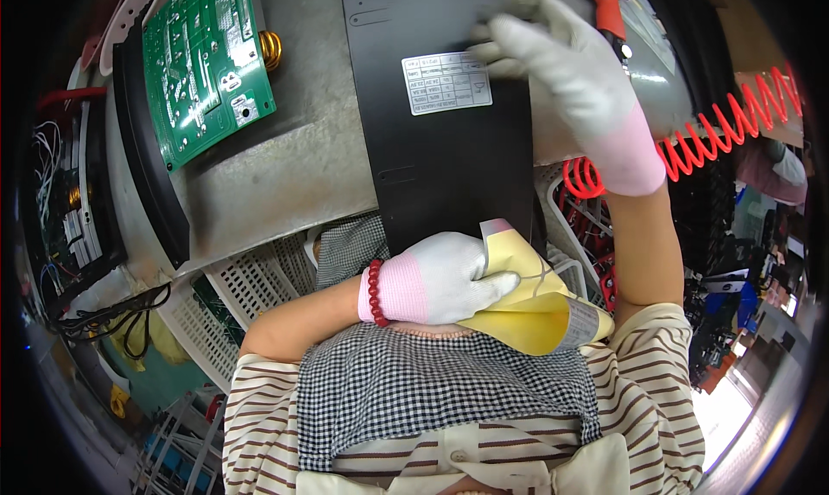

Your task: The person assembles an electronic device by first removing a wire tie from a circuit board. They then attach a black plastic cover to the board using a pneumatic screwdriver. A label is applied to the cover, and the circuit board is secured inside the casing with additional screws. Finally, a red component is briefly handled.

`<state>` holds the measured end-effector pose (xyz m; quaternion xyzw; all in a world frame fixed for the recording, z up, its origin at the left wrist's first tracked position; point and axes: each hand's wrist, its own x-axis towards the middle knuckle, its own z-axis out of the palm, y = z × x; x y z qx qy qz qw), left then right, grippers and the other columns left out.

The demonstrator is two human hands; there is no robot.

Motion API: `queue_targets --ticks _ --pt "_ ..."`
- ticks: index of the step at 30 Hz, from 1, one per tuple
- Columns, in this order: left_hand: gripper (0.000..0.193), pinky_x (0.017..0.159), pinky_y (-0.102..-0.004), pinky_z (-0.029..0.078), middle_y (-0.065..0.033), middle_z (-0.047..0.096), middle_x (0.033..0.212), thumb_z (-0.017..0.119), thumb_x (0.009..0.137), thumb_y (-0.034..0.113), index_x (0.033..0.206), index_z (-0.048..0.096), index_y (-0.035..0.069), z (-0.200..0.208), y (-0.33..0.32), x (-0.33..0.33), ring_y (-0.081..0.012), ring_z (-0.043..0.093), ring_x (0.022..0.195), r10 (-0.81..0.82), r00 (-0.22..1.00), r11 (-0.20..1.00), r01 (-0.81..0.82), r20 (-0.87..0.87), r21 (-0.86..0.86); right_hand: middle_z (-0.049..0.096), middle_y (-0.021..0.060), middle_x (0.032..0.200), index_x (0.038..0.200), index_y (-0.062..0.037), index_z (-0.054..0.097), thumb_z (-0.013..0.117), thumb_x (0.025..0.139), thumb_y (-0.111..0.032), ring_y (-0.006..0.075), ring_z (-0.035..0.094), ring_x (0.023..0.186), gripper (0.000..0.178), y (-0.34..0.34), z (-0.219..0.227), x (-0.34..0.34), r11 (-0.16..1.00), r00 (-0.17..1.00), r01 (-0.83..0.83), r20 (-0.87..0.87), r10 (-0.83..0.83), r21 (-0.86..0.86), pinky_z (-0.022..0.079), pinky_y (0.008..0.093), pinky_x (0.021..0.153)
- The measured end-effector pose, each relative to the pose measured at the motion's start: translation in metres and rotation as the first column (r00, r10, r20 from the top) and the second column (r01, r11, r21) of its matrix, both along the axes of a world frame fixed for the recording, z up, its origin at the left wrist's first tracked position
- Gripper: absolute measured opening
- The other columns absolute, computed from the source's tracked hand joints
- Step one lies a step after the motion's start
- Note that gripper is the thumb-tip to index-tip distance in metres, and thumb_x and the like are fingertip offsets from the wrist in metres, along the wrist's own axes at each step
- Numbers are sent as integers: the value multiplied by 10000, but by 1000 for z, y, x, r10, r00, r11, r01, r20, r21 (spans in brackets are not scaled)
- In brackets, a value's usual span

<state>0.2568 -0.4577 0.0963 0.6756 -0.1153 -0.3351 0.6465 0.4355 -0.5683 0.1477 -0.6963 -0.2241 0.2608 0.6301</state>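
My left hand [458, 276], in a white glove with a pink cuff, is closed on a curled yellow label backing sheet [531, 292] close to my body. Grey and pale patches show on parts of the sheet. In front of me lies a long black panel [449, 167], reaching past the table's near edge. A white printed label [445, 84] sits on it, looking flat. My right hand [553, 59], gloved the same way, is over the panel's right side by the label's corner. Its fingers are apart, slightly blurred at the tips, with nothing visible in them.
A green circuit board [207, 72] with a copper coil [270, 51] stands on the metal table [311, 167] at left, beside a black curved strip [142, 141]. At right are a red-handled tool [608, 7] and a coiled red hose [712, 130]. White baskets [263, 279] stand below the table.
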Motion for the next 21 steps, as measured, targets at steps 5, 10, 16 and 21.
queue_targets --ticks 5,10,16,21 --pt "331 772 -353 518 -164 663 891 530 950 281 1095 618 -4 4 2 -2 -256 656 808 67 994 996 -72 -81 -61 534 259 1270 1281 105 440 539 977 -322 352 551 1185 533 1 -44 37 886 553 23 -744 374 463 439 463 1026" --pt "309 898 -306 492 -37 615 1121 572 971 165 1241 549 17 30 45 -18 -134 591 1011 699 715 707 -693 -14 -140 578 184 1237 1241 29 524 528 978 -314 280 563 1164 432 -48 -14 48 924 821 143 -564 90 355 444 362 1002" --pt "338 888 -299 486 -110 597 1190 495 1017 198 1259 524 -37 56 82 15 -173 593 1067 940 223 285 -930 257 -233 562 122 1287 1335 97 446 577 775 -725 218 525 1186 1003 -81 10 -14 917 847 -359 -353 398 172 417 332 994" --pt "354 941 -311 471 -135 557 1261 458 1029 194 1281 508 -49 59 91 41 -186 581 1107 932 265 347 -849 249 -397 621 89 1177 1257 77 545 757 798 -441 140 568 1068 724 -74 62 1 944 934 -314 -209 289 -96 448 290 931"
